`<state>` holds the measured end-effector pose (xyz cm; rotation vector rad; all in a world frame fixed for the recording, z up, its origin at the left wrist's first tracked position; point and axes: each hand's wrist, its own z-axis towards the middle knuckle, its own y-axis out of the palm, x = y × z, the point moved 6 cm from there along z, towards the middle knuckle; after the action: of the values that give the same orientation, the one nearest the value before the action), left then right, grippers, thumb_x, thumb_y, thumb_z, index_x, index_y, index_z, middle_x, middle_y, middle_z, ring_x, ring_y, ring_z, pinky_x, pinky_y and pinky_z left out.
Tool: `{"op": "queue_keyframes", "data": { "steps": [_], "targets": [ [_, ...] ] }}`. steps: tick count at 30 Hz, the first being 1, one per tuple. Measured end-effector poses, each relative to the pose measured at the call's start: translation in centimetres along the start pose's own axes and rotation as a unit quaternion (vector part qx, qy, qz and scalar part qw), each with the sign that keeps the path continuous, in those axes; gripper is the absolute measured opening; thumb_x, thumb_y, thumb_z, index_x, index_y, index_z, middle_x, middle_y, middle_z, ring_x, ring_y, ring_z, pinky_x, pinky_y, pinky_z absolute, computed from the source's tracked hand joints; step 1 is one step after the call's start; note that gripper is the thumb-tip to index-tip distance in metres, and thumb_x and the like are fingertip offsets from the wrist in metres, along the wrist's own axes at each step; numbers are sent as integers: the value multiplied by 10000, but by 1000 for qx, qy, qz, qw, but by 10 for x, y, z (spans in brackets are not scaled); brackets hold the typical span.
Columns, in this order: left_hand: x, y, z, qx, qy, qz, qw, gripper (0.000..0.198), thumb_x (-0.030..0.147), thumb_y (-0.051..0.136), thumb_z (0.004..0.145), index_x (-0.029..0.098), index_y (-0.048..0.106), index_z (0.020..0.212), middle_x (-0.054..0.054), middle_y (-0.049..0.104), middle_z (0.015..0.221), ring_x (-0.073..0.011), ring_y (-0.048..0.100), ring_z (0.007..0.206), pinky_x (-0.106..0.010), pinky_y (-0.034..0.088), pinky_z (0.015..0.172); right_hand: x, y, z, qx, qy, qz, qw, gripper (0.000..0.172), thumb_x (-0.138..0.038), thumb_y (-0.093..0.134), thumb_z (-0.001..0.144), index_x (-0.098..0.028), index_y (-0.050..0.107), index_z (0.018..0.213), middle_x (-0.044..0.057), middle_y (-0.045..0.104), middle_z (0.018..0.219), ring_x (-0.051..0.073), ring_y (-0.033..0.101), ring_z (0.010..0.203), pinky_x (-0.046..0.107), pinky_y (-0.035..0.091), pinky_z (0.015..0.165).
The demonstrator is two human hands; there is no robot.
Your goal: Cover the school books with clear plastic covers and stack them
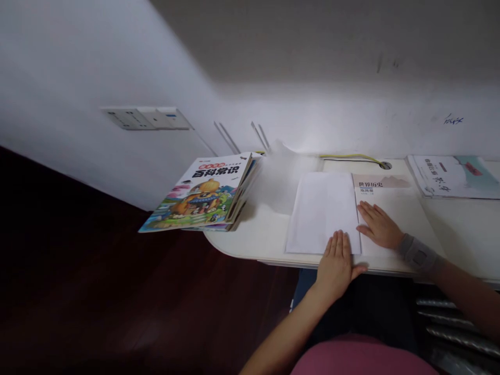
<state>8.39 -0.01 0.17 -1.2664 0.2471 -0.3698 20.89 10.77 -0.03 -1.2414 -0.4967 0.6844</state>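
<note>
On the desk in front of me lies a thin atlas (390, 186) with Chinese print and a pale mountain picture along its top. A blank white sheet or page (324, 208) lies flat along its left side. My left hand (336, 263) rests flat on the lower right of the white sheet, fingers together and thumb out to the right. Flat on the atlas near its left edge is my right hand (378, 226), with a grey band on the wrist. Neither hand grips anything. Behind the sheet, a translucent sheet (279, 179) curls up at the left.
A stack of magazines (207, 192) juts over the desk's rounded left end. At the right lies another booklet (455, 177). A yellow cable (347, 155) runs along the wall to a round desk hole. Wall sockets (146, 119) are at the left.
</note>
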Motion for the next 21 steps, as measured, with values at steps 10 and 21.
{"op": "queue_keyframes", "data": {
  "steps": [10,21],
  "targets": [
    [-109,-22,-78,28,-103,65,992,649,540,325,896,54,474,1300,-206,473,1343,-331,417,1271,-524,363,1018,-34,-19,2,-8,-141,33,989,341,-309,403,944,-213,558,1232,105,543,1308,241,439,1255,467,335,1009],
    [-144,-27,-99,43,-105,6,994,479,408,391,918,145,479,1308,-157,483,1358,-288,388,1302,-484,352,1041,-141,-13,30,-40,-134,26,990,455,-435,463,898,-185,502,1277,143,474,1360,306,395,1265,490,323,1016]
  ]
}}
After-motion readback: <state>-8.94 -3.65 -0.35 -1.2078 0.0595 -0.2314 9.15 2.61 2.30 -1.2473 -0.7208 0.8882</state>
